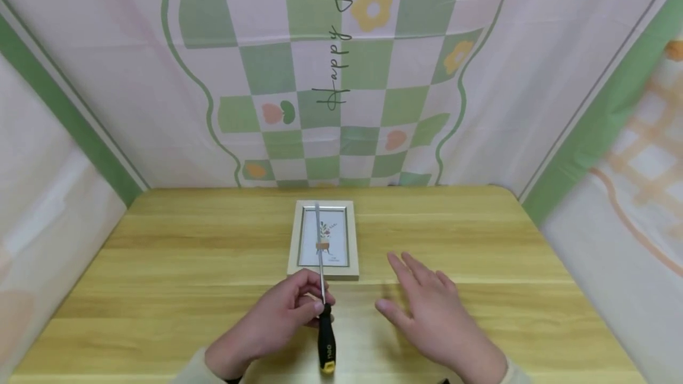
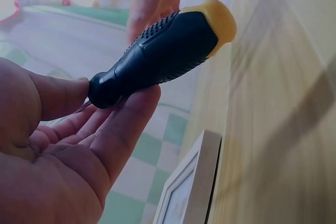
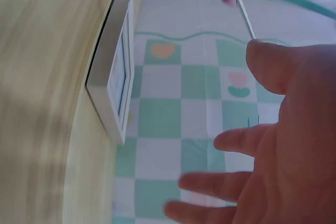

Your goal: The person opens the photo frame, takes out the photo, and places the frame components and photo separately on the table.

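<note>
The tabletop (image 1: 459, 230) is finished in pale yellow wood grain, with bands run from side to side and its far right corner rounded. A cream-coloured picture frame (image 1: 352, 242) is laid flat on it, face up, near the middle and towards the far edge. Within the frame, a print (image 1: 336, 249) of a potted plant is set against white. Near the frame, a soft shadow (image 2: 294, 135) is cast across the wood.
</note>
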`<move>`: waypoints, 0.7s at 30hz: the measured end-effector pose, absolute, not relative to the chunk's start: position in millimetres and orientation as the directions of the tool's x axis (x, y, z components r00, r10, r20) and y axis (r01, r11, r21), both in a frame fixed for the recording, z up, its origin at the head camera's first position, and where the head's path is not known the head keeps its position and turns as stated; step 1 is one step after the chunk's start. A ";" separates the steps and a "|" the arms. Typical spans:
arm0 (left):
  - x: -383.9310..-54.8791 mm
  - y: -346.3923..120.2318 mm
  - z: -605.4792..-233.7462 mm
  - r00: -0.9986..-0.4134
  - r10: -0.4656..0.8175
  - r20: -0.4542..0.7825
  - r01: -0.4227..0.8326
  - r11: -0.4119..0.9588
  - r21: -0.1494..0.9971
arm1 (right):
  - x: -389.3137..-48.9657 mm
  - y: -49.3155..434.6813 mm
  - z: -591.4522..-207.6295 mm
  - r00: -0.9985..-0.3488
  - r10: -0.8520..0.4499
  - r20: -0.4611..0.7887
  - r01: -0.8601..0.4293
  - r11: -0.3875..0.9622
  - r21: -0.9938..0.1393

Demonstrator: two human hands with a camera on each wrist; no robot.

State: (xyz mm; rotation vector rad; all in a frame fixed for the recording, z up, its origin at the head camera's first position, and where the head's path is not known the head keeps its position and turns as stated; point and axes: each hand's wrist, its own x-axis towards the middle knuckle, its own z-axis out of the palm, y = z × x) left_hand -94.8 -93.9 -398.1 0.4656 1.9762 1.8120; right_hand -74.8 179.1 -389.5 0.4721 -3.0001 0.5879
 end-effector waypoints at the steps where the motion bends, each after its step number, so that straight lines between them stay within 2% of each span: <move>1: -94.7 -91.7 -398.3 -0.856 0.511 -0.075 -0.032 0.093 0.995 | -73.7 176.9 -389.5 -0.950 -0.297 0.094 -0.310 0.873 -0.376; 8: -94.6 -79.9 -400.4 -0.867 0.495 -0.058 -0.025 0.073 0.997 | -66.5 165.2 -386.0 -0.898 -0.436 0.064 -0.415 0.788 -0.455; 12: -93.7 -74.2 -401.2 -0.878 0.475 -0.053 -0.025 0.066 0.998 | -65.1 160.6 -386.3 -0.851 -0.521 0.062 -0.466 0.698 -0.544; 17: -90.9 -66.9 -399.2 -0.890 0.453 -0.052 -0.053 0.010 0.999 | -63.7 154.7 -390.3 -0.832 -0.547 0.092 -0.467 0.600 -0.649; 21: -88.1 -61.8 -399.4 -0.893 0.447 -0.051 -0.066 -0.018 0.998 | -60.9 153.0 -391.9 -0.832 -0.540 0.126 -0.480 0.587 -0.652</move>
